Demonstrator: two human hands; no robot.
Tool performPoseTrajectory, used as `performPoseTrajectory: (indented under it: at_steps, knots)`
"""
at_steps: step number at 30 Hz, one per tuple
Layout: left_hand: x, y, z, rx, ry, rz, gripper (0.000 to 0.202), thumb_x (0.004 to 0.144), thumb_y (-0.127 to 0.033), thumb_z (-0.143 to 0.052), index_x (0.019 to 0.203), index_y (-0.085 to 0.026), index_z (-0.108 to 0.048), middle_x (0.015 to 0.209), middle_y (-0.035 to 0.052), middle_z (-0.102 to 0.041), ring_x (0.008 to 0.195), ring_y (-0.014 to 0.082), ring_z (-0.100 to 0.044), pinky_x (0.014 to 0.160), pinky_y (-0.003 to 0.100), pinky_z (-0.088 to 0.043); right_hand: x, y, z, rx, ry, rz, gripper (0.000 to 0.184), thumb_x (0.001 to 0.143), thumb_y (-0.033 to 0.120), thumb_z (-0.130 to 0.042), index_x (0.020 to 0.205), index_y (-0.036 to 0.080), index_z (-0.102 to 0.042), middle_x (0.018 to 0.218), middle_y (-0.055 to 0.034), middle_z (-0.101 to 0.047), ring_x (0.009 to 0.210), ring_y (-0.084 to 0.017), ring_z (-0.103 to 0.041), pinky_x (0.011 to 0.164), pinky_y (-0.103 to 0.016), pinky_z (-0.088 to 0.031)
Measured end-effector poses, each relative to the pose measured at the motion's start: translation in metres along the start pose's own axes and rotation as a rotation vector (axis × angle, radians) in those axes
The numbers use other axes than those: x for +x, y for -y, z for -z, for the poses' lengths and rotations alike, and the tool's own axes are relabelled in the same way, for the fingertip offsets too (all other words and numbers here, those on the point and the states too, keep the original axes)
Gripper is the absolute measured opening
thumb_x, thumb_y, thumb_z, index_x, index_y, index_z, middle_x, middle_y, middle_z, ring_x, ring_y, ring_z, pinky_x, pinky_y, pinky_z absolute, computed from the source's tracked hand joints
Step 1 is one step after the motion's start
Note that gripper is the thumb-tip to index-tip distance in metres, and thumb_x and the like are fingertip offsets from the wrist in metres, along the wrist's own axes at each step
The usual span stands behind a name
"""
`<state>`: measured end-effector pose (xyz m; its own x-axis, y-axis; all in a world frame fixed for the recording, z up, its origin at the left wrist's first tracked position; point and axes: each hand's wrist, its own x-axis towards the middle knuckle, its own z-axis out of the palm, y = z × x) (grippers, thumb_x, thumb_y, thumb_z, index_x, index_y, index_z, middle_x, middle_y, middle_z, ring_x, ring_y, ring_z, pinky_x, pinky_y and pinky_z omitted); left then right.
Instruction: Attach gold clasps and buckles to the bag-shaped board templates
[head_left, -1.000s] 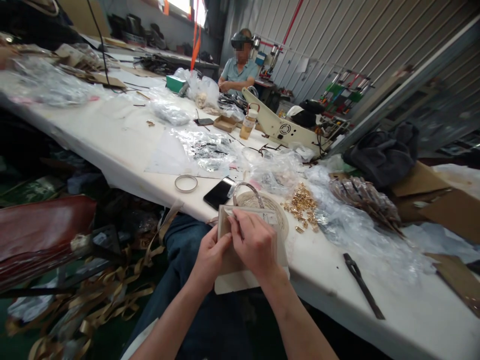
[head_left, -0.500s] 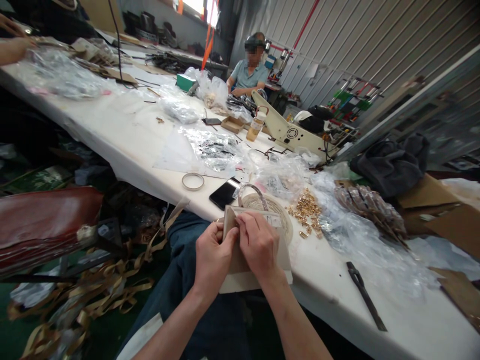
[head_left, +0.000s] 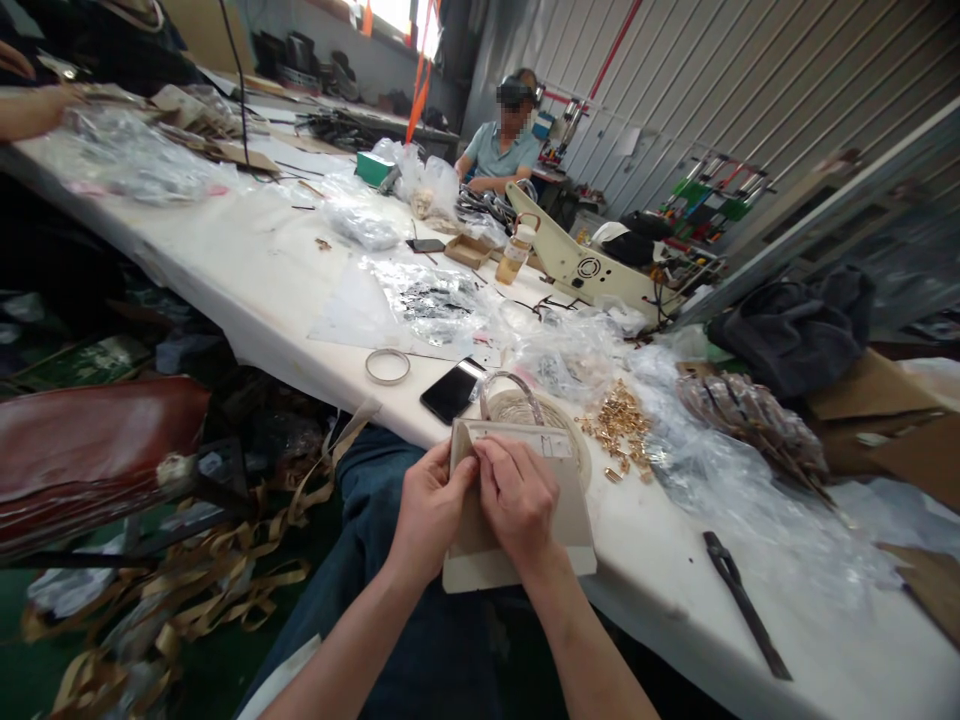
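A: "Your right grip (head_left: 521,490) covers part of the beige panel (head_left: 478,538), doesn't it?"
B: "Yes, and whatever it pinches is too small to tell."
A: "At your far left, the view's edge cuts off a co-worker's arm (head_left: 31,114)."
B: "And the gold pieces (head_left: 621,418) blur together."

The head camera looks forward and steeply down from above the wearer's lap, the forearms (head_left: 577,640) entering from 5 and 7 o'clock and both hands (head_left: 521,495) close below the lens. Its wide view takes in the white table (head_left: 262,270), slanting from 10 to 4 o'clock, and reaches a distant co-worker (head_left: 499,150) at 12 o'clock.
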<state>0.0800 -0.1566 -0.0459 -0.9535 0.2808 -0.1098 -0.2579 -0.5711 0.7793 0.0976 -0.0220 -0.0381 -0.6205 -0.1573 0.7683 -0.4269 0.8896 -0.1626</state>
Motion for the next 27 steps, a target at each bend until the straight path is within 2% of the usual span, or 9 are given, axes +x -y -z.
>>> performPoseTrajectory:
  at_steps: [7, 14, 22, 27]
  knots:
    - [0.0005, 0.0069, -0.0016, -0.047, -0.035, -0.004, 0.044, 0.091, -0.039, -0.092, 0.129, -0.018, -0.085, 0.120, 0.0102, -0.083, 0.115, 0.0290, -0.077, 0.106, 0.035, -0.061, 0.0018, -0.0024, 0.0030, 0.037, 0.008, 0.029, 0.026, 0.116, 0.005, -0.058, 0.130, 0.021, -0.072, 0.119, -0.0101, -0.078, 0.101, -0.027, -0.078, 0.092, -0.044, -0.066]
    - [0.0024, 0.0063, 0.0002, -0.059, -0.026, 0.036, 0.048, 0.088, -0.043, -0.095, 0.125, -0.014, -0.086, 0.115, 0.0119, -0.084, 0.104, 0.0292, -0.078, 0.087, 0.030, -0.063, 0.0032, -0.0044, 0.0064, 0.085, 0.057, 0.016, 0.022, 0.115, 0.004, -0.054, 0.114, 0.022, -0.067, 0.113, -0.0079, -0.078, 0.101, -0.026, -0.077, 0.092, -0.043, -0.064]
    - [0.0010, 0.0072, 0.0005, -0.040, -0.043, 0.058, 0.049, 0.083, -0.043, -0.099, 0.121, -0.014, -0.086, 0.107, 0.0098, -0.084, 0.085, 0.0233, -0.076, 0.076, 0.027, -0.059, 0.0028, -0.0041, 0.0058, 0.083, 0.076, 0.049, 0.022, 0.116, 0.005, -0.054, 0.106, 0.023, -0.062, 0.112, -0.0089, -0.078, 0.101, -0.026, -0.076, 0.090, -0.043, -0.063]
    - [-0.0010, 0.0053, -0.0017, -0.049, -0.051, 0.047, 0.048, 0.083, -0.042, -0.099, 0.121, -0.016, -0.086, 0.105, 0.0088, -0.084, 0.086, 0.0233, -0.076, 0.077, 0.027, -0.060, 0.0010, -0.0059, 0.0066, 0.125, 0.090, 0.051, 0.024, 0.114, 0.004, -0.055, 0.101, 0.023, -0.061, 0.111, -0.0081, -0.077, 0.100, -0.026, -0.076, 0.090, -0.042, -0.063]
